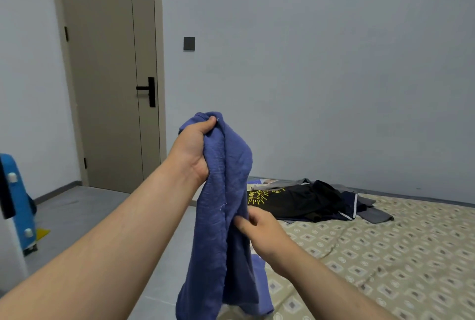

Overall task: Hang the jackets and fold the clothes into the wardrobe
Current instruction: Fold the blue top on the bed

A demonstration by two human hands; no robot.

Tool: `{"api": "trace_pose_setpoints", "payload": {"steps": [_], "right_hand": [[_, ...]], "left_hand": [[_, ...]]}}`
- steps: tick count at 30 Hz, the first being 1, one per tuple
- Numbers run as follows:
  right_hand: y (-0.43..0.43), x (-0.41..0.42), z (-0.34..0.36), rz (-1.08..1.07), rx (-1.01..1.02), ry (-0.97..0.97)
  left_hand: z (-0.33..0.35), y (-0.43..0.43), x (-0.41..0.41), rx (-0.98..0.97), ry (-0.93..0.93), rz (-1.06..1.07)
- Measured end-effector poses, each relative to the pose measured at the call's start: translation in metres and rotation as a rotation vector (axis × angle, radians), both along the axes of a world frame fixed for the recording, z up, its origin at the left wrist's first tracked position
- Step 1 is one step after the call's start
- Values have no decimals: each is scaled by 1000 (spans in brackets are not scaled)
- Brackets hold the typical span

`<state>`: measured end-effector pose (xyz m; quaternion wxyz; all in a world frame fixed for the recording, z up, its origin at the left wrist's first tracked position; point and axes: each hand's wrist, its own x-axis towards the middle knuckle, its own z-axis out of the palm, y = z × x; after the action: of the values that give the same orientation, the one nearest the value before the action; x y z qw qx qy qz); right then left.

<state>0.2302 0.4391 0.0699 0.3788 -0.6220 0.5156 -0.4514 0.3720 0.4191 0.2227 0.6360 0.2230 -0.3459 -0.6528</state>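
item 1. the left hand (195, 147) is gripping the bunched top of a blue-violet garment (226, 191). its fingers are curling into the cloth and its thumb is pressing over the upper fold. it is holding the garment up at mid frame, above the near edge of the bed (385, 255).

item 2. the right hand (259, 229) is working lower, at the garment's right edge. its thumb is lying on the near face of the cloth and its fingers are passing behind the fold, pinching the fabric about halfway down.

item 3. the garment is hanging lengthwise in crumpled vertical folds, its lower end running to the bottom of the frame. its type cannot be told.

item 4. the bed is carrying a beige patterned cover. further clothes are lying in an overlapping pile near the wall, well apart from both hands: a black t-shirt with a yellow print (277, 198), a navy piece with a white stripe (349, 206) and a grey garment (372, 213) spreading out beneath them.

item 5. a beige door (108, 75) with a black handle (147, 89) is standing shut at left, with a dark wall switch (189, 43) just beside its frame. a blue object (18, 204) is standing on the grey floor (102, 216) at the left edge.
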Motion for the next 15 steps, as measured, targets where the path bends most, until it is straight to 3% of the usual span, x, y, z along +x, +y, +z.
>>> {"api": "trace_pose_setpoints", "payload": {"steps": [4, 7, 9, 12, 15], "right_hand": [[-6, -5, 6, -41, -32, -164], [-6, -17, 26, -108, -53, -278], [-6, -26, 44, -183, -73, -255], [-5, -35, 68, -218, -88, -210], [-5, -34, 85, -177, -107, -179]], "left_hand": [[-7, -5, 15, 0, -103, 4], [-24, -21, 36, 52, -357, 71], [-41, -30, 53, 30, -567, 82], [-66, -34, 73, 53, -1066, 4], [-72, -27, 72, 47, -1888, 8]]}}
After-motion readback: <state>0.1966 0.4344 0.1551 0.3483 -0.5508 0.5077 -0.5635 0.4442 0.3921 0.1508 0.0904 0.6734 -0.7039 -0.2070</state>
